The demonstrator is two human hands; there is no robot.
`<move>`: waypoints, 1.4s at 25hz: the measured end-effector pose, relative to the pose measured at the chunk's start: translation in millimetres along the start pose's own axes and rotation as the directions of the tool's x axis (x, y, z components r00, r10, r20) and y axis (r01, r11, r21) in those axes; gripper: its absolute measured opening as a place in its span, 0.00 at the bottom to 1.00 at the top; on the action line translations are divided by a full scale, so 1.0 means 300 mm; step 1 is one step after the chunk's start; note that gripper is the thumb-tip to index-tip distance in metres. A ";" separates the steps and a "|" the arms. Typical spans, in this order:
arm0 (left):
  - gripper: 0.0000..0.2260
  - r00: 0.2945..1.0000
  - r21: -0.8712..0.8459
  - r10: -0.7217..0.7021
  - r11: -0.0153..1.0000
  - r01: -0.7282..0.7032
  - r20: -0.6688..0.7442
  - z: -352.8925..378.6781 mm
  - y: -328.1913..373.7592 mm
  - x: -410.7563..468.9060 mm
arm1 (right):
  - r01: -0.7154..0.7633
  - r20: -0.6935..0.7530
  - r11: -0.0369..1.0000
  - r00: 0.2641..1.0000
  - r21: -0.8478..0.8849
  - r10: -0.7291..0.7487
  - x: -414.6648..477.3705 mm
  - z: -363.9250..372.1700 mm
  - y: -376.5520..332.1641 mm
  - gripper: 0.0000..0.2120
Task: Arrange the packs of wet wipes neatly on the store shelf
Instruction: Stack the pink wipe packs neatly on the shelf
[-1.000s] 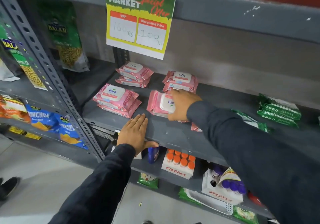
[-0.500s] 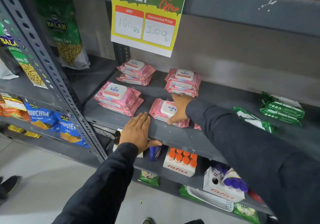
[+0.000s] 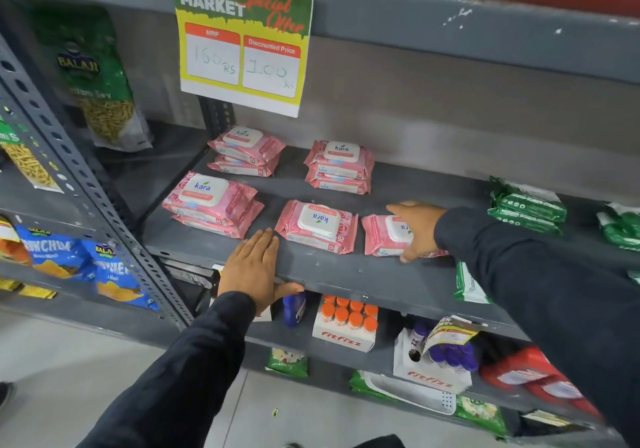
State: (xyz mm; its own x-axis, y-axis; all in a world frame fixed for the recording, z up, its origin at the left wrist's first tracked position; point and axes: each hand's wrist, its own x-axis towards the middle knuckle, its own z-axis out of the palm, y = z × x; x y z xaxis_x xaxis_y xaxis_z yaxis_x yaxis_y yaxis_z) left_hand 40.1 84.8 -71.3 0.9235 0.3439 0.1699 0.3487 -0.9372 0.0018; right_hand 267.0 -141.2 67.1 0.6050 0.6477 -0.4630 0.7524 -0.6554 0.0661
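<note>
Since a moment ago, the right hand (image 3: pixel 417 231) has shifted from the middle pink plastic wet-wipe pack (image 3: pixel 317 226) to the rightmost pink pack (image 3: pixel 382 236) at the grey metal shelf's (image 3: pixel 346 271) front, fingers spread and pressing on it, not clamped. That middle pack now lies free, label inverted. Left hand (image 3: pixel 254 269) lies flat, open, on the shelf edge. Straightening this last pack likely comes next.

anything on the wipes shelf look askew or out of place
Yes. The front middle pack lies with its kara label upside down, unlike the three stacks behind and left. The pack under the right hand is also turned, label sideways. Both lie single, not stacked.
</note>
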 end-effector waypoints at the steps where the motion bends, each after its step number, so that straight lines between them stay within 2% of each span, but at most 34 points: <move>1: 0.52 1.000 0.011 0.002 1.000 -0.002 0.004 -0.002 0.001 0.000 | 0.029 -0.050 1.000 0.998 0.004 -0.029 -0.003 0.000 -0.021 0.51; 5: 0.51 1.000 0.021 -0.011 1.000 0.011 0.008 -0.014 0.007 -0.006 | 0.204 -0.227 0.979 0.955 0.027 -0.192 0.018 -0.060 -0.183 0.43; 7: 0.51 1.000 0.012 -0.015 1.000 0.015 0.016 -0.020 0.012 -0.007 | 0.237 -0.220 0.972 0.948 -0.005 -0.232 0.048 -0.080 -0.278 0.42; 11: 0.52 1.000 -0.006 -0.013 1.000 0.013 0.027 -0.026 0.010 -0.006 | 0.148 -0.177 0.976 0.968 -0.158 -0.176 0.123 -0.084 -0.390 0.34; 14: 0.52 0.999 -0.032 -0.017 0.999 0.019 0.042 -0.022 0.007 -0.007 | 0.123 -0.098 0.982 0.986 -0.147 -0.138 0.169 -0.093 -0.421 0.30; 16: 0.51 0.999 -0.051 -0.017 0.998 0.020 0.046 -0.019 0.007 -0.007 | 0.181 -0.087 0.964 0.976 -0.194 -0.201 0.181 -0.106 -0.426 0.31; 18: 0.51 0.999 -0.070 -0.014 0.997 0.017 0.050 -0.015 0.005 -0.008 | 0.310 -0.090 0.907 0.933 -0.284 -0.347 0.189 -0.114 -0.415 0.27; 20: 0.51 0.999 -0.075 -0.008 0.997 0.012 0.051 -0.013 0.003 -0.011 | 0.397 -0.071 0.869 0.898 -0.294 -0.435 0.180 -0.125 -0.392 0.24; 21: 0.51 0.999 -0.074 -0.007 0.997 0.011 0.048 -0.013 0.002 -0.011 | 0.400 -0.098 0.876 0.893 -0.271 -0.439 0.173 -0.126 -0.383 0.26; 22: 0.51 0.999 -0.074 -0.006 0.997 0.009 0.042 -0.014 0.002 -0.011 | 0.361 -0.161 0.896 0.899 -0.258 -0.408 0.167 -0.124 -0.375 0.29; 24: 0.52 1.000 -0.071 -0.004 0.997 0.006 0.027 -0.012 0.000 -0.009 | 0.177 -0.323 0.983 0.928 -0.052 -0.185 0.169 -0.128 -0.371 0.26; 25: 0.52 1.000 -0.069 -0.003 0.998 0.005 0.024 -0.010 -0.001 -0.009 | 0.062 -0.336 0.995 0.941 0.082 -0.031 0.166 -0.133 -0.381 0.24; 26: 0.52 1.000 -0.067 -0.002 0.998 0.003 0.021 -0.009 -0.001 -0.009 | -0.041 -0.287 0.984 0.954 0.175 0.091 0.168 -0.132 -0.395 0.26; 27: 0.51 1.000 -0.067 -0.001 0.998 0.003 0.023 -0.008 -0.001 -0.009 | -0.103 -0.215 0.974 0.965 0.203 0.147 0.170 -0.117 -0.410 0.32; 29: 0.51 1.000 -0.065 -0.004 0.998 0.005 0.024 -0.008 0.000 -0.010 | -0.140 -0.126 0.969 0.978 0.202 0.167 0.171 -0.078 -0.447 0.40; 30: 0.51 1.000 -0.063 -0.005 0.998 0.007 0.021 -0.008 0.001 -0.010 | -0.136 -0.117 0.971 0.980 0.194 0.161 0.166 -0.065 -0.462 0.40; 32: 0.51 1.000 -0.062 -0.005 0.998 0.006 0.014 -0.010 0.002 -0.009 | -0.084 -0.121 0.983 0.987 0.164 0.104 0.170 -0.063 -0.473 0.34; 35: 0.51 1.000 -0.059 -0.003 0.998 0.004 0.017 -0.010 0.001 -0.009 | 0.013 -0.101 1.000 0.995 -0.003 -0.014 0.143 -0.096 -0.469 0.20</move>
State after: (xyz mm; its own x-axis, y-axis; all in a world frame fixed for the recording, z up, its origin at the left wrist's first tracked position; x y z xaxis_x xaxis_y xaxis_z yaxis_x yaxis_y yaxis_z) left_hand 37.2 83.4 -68.7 0.9248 0.3479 0.1536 0.3426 -0.9375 0.0606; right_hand 194.6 -9.8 63.5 0.6178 0.6926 -0.3723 0.7613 -0.6453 0.0628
